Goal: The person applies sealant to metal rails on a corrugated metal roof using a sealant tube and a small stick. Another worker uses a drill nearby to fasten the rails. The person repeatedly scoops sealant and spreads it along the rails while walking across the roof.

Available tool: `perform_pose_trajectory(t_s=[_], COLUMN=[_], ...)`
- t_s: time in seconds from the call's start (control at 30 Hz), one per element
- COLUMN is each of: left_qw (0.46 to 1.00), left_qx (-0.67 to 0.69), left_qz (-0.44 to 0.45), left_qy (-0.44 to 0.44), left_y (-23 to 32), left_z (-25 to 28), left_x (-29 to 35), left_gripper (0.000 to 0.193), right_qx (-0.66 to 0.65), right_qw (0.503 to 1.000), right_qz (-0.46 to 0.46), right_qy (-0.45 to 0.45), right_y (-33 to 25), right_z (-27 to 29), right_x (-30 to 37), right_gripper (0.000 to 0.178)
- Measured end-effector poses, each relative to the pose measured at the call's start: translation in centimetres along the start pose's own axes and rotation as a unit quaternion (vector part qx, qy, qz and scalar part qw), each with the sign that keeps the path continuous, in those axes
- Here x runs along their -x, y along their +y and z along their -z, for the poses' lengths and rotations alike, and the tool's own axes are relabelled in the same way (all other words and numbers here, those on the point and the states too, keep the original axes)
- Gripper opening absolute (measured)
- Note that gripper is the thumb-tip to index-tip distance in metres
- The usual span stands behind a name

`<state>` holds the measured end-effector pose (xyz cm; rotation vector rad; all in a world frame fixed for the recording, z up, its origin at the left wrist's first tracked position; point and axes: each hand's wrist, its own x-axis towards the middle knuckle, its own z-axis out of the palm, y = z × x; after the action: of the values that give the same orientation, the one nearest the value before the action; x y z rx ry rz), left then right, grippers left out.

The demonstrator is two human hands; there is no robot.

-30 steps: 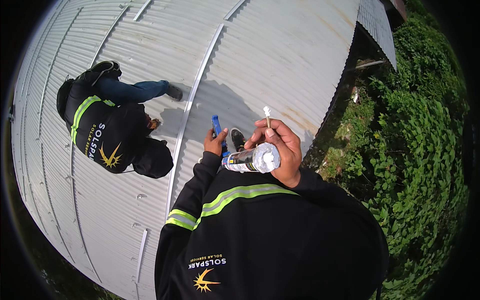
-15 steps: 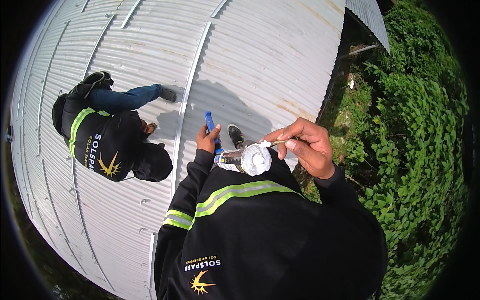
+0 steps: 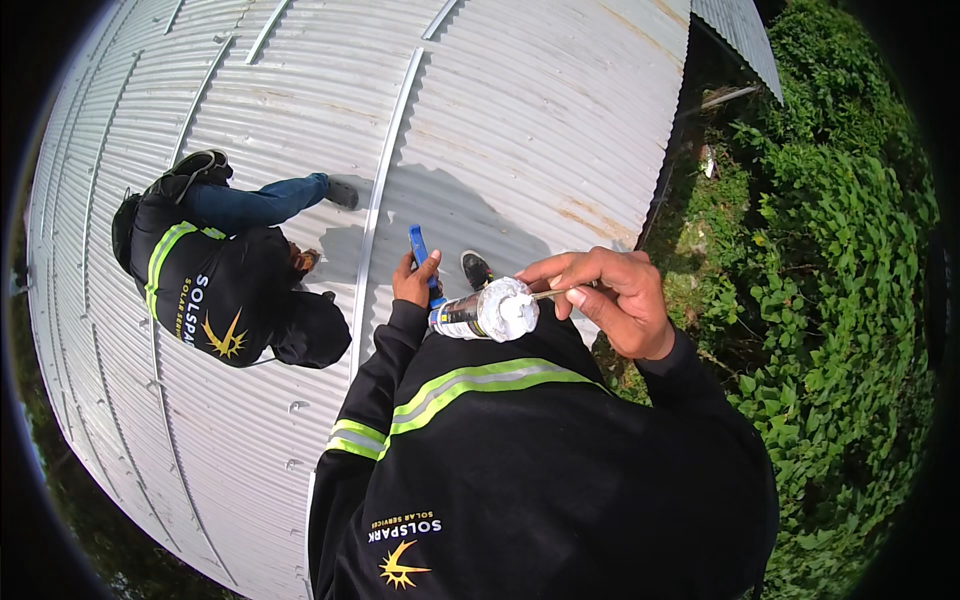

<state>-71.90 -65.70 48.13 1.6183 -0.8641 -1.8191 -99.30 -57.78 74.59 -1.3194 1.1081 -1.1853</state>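
Observation:
My left hand [image 3: 413, 279], closed, grips the blue handle of a caulking gun [image 3: 418, 242]. In the gun sits a labelled cartridge [image 3: 458, 318], tilted with its end toward me. White sealant [image 3: 513, 314] is smeared thickly over that end and hides the nozzle, if there is one. Between the thumb and fingers of my right hand [image 3: 622, 300] is pinched a thin brownish stick [image 3: 553, 293]. Its tip touches the white sealant, and part of its length is hidden by the fingers.
I am on a corrugated metal roof [image 3: 520, 120] with raised metal strips [image 3: 385, 190]. A co-worker [image 3: 225, 265] bends low at my left. The roof's edge [image 3: 664, 175] runs close on my right, with green bushes [image 3: 830, 330] beyond it. My shoe [image 3: 476, 267] shows ahead.
The stick's tip, with a white lump on it, has moved from the sealant's edge in to its middle. My right hand has lowered slightly; the left keeps its grip.

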Motion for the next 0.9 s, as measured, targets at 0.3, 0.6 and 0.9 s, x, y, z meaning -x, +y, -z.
perform_pose_trajectory(t_s=[0.3,0.6,0.9], left_qw=[1.0,1.0,1.0], left_qx=[-0.011,0.028,0.027], left_qz=[-0.003,0.012,0.016], left_qy=[0.007,0.0,-0.006], left_y=[0.0,0.0,0.0], left_z=[-0.1,-0.2,0.1], left_x=[0.0,-0.2,-0.7], left_gripper=[0.039,0.038,0.043], right_qx=[0.01,0.037,0.032], right_qw=[1.0,0.999,0.996], right_qz=[-0.01,-0.003,-0.014], right_qy=[-0.006,-0.02,-0.078], right_y=[0.1,0.1,0.6], right_z=[0.1,0.4,1.2], right_x=[-0.4,-0.9,-1.2], right_gripper=[0.013,0.01,0.017])
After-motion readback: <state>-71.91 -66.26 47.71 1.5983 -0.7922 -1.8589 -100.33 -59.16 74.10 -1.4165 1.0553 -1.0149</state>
